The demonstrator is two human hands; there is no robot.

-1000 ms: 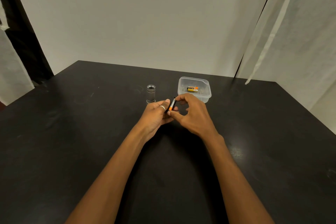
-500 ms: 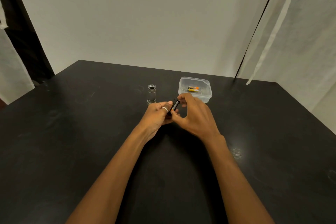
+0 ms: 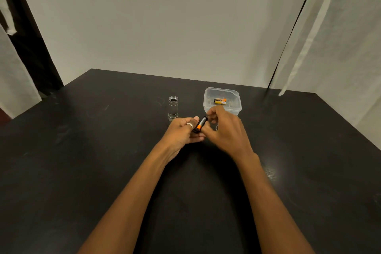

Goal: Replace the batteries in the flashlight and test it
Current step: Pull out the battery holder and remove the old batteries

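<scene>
The flashlight body [image 3: 173,107] stands upright with its top open on the table [image 3: 82,150], just beyond the left hand [image 3: 181,134]; neither hand touches it. Between the two hands I see an orange-and-black battery [image 3: 201,123], tilted. Its upper end is pinched in the fingertips of the right hand [image 3: 224,130]. Its lower end meets a dark piece [image 3: 195,130] cupped in the left hand's curled fingers, with the thumb lying alongside the cell. From my seat I cannot tell whether that piece is a battery carrier or a cap. Beyond the right hand sits a clear plastic tub [image 3: 206,107] with another battery [image 3: 220,101] lying in it. I judge this is the loading step: a cell is being seated, the body is not yet refilled or closed, and nothing is tested. The next move calls for lining the cell up with the right polarity and pressing it home without letting it slip from the pinch. After that comes the cell from the tub, and only then the reach across to the body.
</scene>
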